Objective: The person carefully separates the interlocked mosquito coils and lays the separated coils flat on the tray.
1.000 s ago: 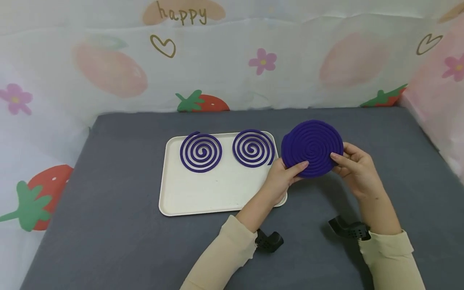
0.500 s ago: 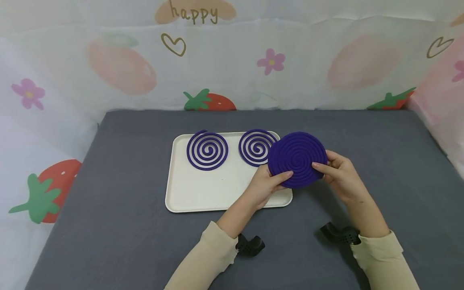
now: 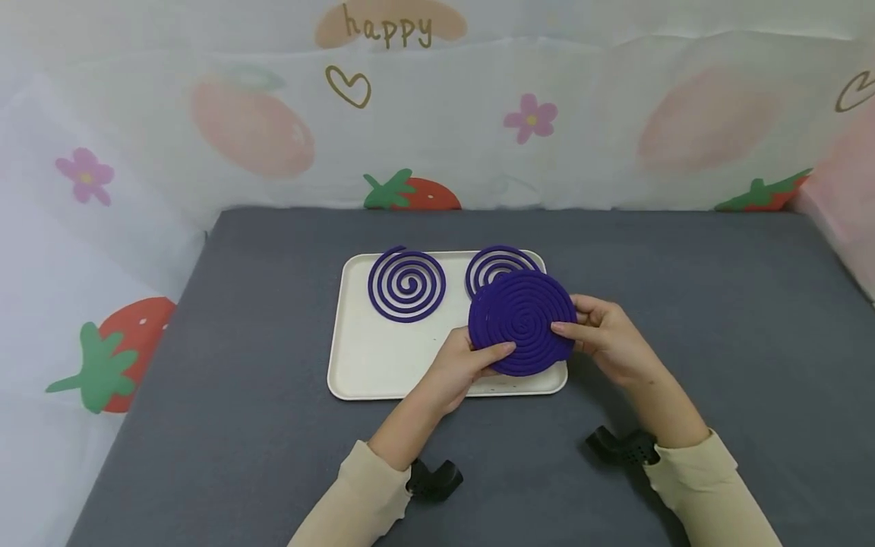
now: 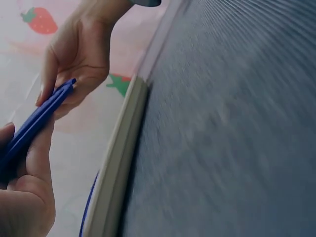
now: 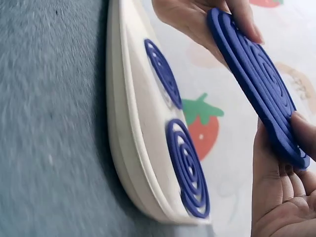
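The left hand (image 3: pixel 465 363) and right hand (image 3: pixel 607 334) pinch the purple disc (image 3: pixel 523 323) at both sides, thumbs on top, likely to support its coils evenly, above the white tray (image 3: pixel 372 372); farther back on it lie two looser spirals (image 3: pixel 409 286).

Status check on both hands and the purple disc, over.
Left hand and right hand pinching disc. Disc held off tray. In the way: disc partly hides right spiral in head view.

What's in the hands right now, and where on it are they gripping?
A purple spiral disc. In the head view, the left hand pinches its lower-left edge and the right hand its right edge.
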A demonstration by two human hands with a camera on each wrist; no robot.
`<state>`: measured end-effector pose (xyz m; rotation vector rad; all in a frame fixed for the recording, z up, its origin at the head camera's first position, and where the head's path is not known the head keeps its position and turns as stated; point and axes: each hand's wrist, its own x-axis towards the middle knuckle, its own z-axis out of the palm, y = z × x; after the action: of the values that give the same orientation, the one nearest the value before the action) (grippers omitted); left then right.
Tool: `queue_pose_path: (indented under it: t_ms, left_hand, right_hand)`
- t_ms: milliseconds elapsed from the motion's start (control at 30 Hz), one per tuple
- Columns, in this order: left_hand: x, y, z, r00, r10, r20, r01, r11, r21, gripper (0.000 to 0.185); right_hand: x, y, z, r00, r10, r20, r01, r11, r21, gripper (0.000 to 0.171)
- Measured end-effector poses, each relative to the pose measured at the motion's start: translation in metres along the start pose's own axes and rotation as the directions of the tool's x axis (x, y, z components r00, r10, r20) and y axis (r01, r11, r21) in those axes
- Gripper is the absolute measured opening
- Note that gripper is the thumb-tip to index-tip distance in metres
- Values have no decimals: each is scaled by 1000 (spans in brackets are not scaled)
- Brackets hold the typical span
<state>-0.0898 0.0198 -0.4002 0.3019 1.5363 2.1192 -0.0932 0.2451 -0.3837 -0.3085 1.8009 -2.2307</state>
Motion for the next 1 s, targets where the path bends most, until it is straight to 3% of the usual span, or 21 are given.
queue_pose_path:
  t_ms: [200,467,600,767,1000]
  left_hand:
    - [-13,-1,-19,1000,1,-16,-1,1000,-32,44]
    - [-19,0,-40,995,37,-95,-47,994,-104,46]
    - [-20,-2,-44,994,32,-109,-41,996,-84,43]
    - [-19,-4,-44,996,38,-76,-41,998,-43,42]
    - [-20,-7,-44,998,31,-58,-35,997,-69,44]
  right_hand:
    - [8,9,16,999,39,-14,-40,999,-30,28]
    - [25,20,48,987,139,-81,-130,986,108,23]
    - [27,27,53,983,160,-86,-148,979,139,26]
    - [26,31,52,982,162,-97,-146,978,150,27]
    - [25,36,53,978,186,-89,-173,975,141,26]
